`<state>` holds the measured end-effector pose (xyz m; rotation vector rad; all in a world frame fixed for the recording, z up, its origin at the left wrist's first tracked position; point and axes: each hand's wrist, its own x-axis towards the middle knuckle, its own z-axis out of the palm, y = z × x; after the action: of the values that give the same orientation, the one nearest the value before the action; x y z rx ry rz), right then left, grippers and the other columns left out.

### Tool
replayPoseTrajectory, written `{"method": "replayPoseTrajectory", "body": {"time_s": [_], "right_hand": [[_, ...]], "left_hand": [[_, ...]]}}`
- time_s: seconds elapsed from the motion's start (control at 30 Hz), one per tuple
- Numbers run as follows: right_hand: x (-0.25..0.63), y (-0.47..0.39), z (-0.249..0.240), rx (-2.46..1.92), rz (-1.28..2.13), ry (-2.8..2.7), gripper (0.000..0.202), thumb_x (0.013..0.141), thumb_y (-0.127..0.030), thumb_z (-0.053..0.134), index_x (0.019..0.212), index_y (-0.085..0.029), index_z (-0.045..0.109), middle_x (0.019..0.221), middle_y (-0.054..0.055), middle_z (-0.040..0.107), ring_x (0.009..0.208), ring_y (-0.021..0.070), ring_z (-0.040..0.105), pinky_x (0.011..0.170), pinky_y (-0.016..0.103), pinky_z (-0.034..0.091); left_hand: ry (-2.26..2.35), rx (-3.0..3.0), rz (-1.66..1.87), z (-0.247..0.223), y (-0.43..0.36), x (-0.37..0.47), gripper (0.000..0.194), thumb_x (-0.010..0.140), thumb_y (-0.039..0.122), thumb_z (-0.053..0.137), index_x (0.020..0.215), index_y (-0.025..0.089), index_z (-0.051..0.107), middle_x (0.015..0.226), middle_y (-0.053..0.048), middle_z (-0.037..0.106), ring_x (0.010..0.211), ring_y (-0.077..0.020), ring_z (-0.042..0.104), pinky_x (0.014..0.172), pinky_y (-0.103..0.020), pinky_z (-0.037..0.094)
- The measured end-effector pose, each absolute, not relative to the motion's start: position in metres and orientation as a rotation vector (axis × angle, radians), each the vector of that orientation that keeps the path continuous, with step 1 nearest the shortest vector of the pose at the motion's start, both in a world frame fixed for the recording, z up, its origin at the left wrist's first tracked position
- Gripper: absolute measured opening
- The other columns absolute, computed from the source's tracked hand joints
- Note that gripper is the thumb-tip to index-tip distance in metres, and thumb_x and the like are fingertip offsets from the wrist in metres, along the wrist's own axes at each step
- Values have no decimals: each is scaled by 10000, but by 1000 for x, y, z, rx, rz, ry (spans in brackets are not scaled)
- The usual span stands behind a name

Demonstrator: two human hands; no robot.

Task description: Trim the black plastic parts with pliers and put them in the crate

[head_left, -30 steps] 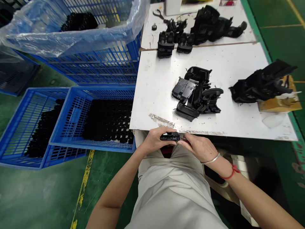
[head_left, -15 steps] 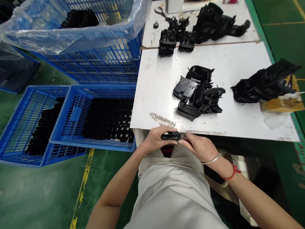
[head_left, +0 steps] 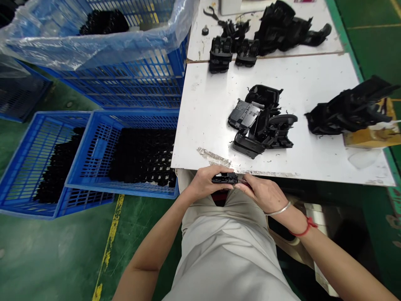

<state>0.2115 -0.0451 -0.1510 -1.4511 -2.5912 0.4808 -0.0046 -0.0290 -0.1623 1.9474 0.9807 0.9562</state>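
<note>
A small black plastic part (head_left: 224, 178) lies between the thumb and fingers of my left hand (head_left: 204, 182), just off the table's front edge. My right hand (head_left: 263, 193) is closed at the part's right end. Something thin and greyish shows at its fingertips, too small to name. Beyond my hands, a pile of black molded parts (head_left: 262, 125) rests on the white table (head_left: 206, 113). One flat piece in that pile has a shiny grey face.
Blue crates (head_left: 125, 192) with black parts stand left of the table. A larger crate lined with clear plastic film (head_left: 94, 52) is behind them. More black parts (head_left: 282, 29) lie at the table's back, near pliers (head_left: 211, 13). A yellow box (head_left: 365, 138) sits at the right edge.
The view has shifted very slightly. Both hands keep nearly the same place, with the right fingertips still at the end of the black part.
</note>
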Motion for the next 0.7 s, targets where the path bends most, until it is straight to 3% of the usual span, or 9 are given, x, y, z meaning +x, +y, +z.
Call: {"method": "replayPoseTrajectory", "body": {"time_s": [0.57,0.7], "right_hand": [[209,-46,-151,-1455,367,-2707,634,977,-539,57,840,-162,548,611,61,626,514,172,593,437,263,217],[208,-45,-150,-1467,364,-2753,576,990,-517,109,878,-154,542,598,52,623,507,173,596,429,259,200]], "left_hand": [[1002,1956,911,-164,-29,-5,403,744,385,721,1070,161,643,995,-75,717,904,-184,679,818,-287,542],[1018,1948,874,-163,-29,-6,397,754,400,710,1071,169,647,987,-69,717,902,-185,676,818,-288,538]]}}
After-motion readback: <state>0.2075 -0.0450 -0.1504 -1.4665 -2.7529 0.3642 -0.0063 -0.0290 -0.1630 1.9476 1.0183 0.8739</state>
